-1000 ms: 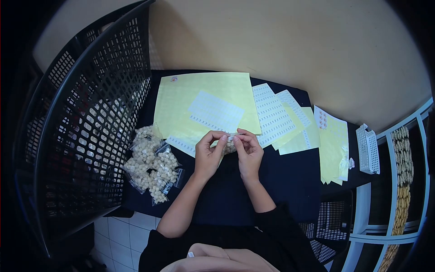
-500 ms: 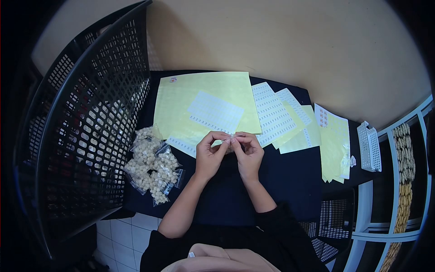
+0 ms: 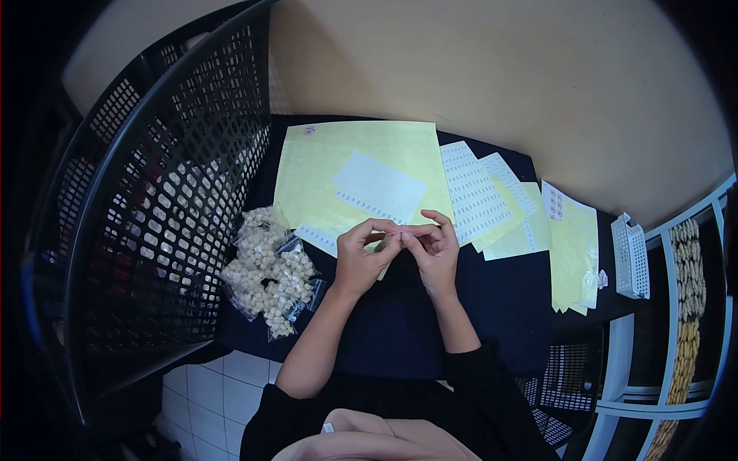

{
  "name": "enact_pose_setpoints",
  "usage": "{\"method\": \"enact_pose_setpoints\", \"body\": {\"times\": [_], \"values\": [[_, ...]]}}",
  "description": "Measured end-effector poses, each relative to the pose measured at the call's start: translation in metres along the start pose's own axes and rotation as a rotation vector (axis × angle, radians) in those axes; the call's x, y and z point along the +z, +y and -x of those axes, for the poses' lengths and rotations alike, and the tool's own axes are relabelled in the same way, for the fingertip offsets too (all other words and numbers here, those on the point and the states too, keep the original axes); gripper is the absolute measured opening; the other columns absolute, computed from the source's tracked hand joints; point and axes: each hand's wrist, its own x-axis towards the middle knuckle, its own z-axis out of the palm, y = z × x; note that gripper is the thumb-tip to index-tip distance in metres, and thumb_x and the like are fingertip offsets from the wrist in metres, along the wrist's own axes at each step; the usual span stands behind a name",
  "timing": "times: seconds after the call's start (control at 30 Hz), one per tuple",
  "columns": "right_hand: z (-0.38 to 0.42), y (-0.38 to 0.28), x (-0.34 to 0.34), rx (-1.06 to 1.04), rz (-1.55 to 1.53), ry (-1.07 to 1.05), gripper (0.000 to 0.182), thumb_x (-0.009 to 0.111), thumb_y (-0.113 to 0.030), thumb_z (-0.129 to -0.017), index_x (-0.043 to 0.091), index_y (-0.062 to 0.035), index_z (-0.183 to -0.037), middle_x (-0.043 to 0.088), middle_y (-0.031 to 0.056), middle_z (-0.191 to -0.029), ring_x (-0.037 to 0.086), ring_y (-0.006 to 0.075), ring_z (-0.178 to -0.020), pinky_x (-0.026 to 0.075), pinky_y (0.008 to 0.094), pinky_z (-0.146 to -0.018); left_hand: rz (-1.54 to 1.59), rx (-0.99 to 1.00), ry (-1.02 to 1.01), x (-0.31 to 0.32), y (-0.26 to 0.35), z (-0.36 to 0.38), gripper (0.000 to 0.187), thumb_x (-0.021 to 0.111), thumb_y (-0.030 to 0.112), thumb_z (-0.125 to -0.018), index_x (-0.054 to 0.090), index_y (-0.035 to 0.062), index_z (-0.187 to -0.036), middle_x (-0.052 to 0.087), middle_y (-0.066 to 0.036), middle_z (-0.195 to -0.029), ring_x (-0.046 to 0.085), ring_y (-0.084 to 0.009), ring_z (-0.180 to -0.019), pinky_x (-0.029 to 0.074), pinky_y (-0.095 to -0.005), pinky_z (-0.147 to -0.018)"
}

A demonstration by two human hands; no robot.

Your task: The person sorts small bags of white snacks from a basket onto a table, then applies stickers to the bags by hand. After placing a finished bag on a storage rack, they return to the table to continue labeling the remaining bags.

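Note:
Over the middle of the dark table, my left hand [image 3: 367, 257] and my right hand [image 3: 434, 253] meet at their fingertips. Both pinch something small and thin between thumb and index finger, too small to name. The other fingers of my right hand are partly spread. Just behind the hands lies a white label sheet [image 3: 380, 184] with rows of small print, on a large yellow sheet [image 3: 311, 165]. Clear bags of pale lumps [image 3: 273, 269] are piled to the left of my left hand.
A large black basket [image 3: 165, 192] stands at the left. More label sheets [image 3: 477, 196] fan out at the right, then yellow sheets [image 3: 569, 253] and a small white basket [image 3: 630, 257]. A black crate [image 3: 567, 376] is at the lower right, by a pale rack [image 3: 653, 403].
The whole view has shifted slightly. Some fingers of my right hand have lifted and spread, while both pinches stay together.

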Motion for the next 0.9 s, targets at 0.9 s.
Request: {"method": "enact_pose_setpoints", "body": {"times": [0.9], "values": [[0.329,0.043,-0.316,1.023,1.443,1.124,0.024,0.051,-0.017,-0.069,0.061,0.0012,-0.081,0.061,0.0204,-0.084,0.059,0.0330,-0.081,0.046,0.0408,-0.070,-1.119,-0.041,-0.256,-0.105,0.058,0.068,0.042,0.058,0.001,-0.061,0.054,0.0099,-0.102,0.045,-0.007,-0.109,0.036,-0.0262,-0.109,0.028,-0.0387,-0.092]]}}
